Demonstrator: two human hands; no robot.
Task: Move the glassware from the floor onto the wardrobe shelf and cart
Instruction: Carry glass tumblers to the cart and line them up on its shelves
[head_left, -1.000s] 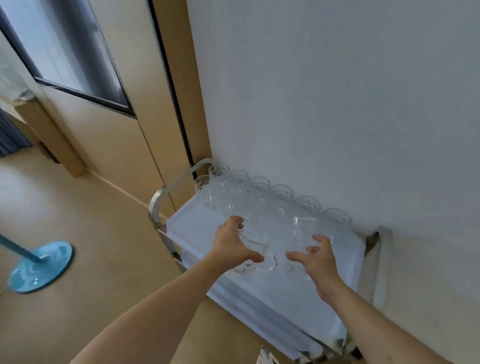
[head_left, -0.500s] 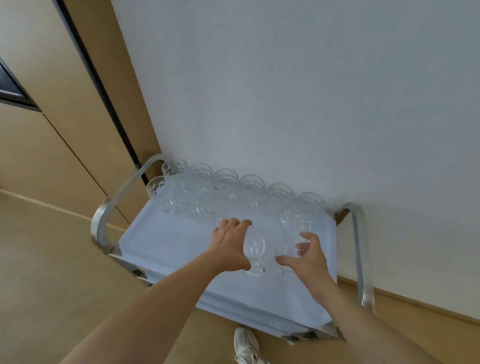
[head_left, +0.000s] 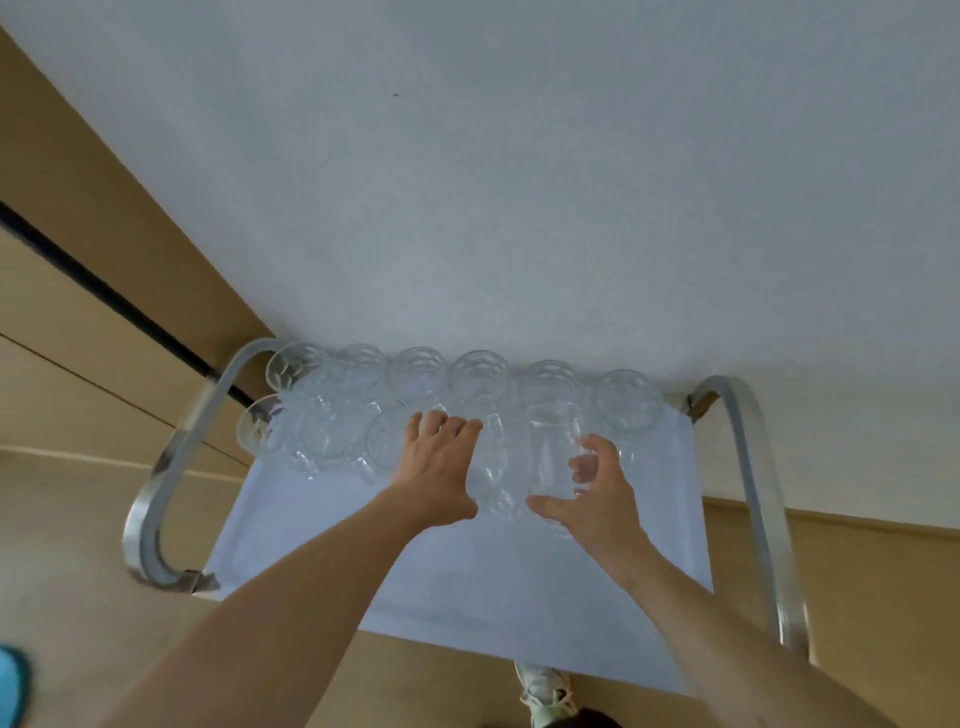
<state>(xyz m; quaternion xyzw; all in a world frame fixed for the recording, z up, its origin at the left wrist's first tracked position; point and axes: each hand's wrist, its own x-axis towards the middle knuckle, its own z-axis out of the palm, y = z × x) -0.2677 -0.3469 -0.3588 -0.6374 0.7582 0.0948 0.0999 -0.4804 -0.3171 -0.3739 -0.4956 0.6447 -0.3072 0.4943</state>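
Glasses (head_left: 480, 375) on cart (head_left: 566, 597)

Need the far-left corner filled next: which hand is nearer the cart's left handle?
Left. The left hand sits mid-tray, nearer the left handle; the right hand is farther right.
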